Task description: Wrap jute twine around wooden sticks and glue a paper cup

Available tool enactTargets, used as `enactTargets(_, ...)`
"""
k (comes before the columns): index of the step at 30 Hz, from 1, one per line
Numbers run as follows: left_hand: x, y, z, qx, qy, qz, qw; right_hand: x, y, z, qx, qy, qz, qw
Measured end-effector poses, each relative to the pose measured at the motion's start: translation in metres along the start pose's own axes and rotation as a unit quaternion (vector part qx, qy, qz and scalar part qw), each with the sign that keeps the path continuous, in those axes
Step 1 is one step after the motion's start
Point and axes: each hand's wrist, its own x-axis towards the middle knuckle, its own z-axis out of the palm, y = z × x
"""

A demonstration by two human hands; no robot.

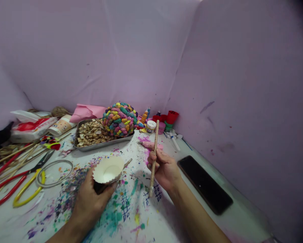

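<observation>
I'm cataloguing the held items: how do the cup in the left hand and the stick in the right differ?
The cup is wide and hollow, while the stick is long and thin. The cup's inside is pale cream; the stick is brown. The cup has a zigzag rim, whereas the stick's sides run straight. Both are held, one in the left hand, one in the right hand.
</observation>
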Motion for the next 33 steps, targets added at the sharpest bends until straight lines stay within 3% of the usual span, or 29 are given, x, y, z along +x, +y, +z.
enactTargets(4,0.001,0.0,0.001,0.005,-0.007,-0.002,1.0,-0.001,0.0,0.001,0.003,0.002,0.002,1.0)
enactTargets(13,-0.002,0.002,-0.001,0.013,0.004,-0.006,1.0,-0.001,-0.002,0.005,-0.041,0.07,-0.032,0.996)
enactTargets(25,0.006,0.01,-0.011,0.0,0.045,-0.017,0.999,0.0,-0.002,0.003,-0.026,0.076,-0.038,0.996)
enactTargets(33,0.009,0.01,-0.011,-0.027,0.038,-0.024,0.999,-0.001,-0.001,0.005,-0.048,0.079,-0.037,0.995)
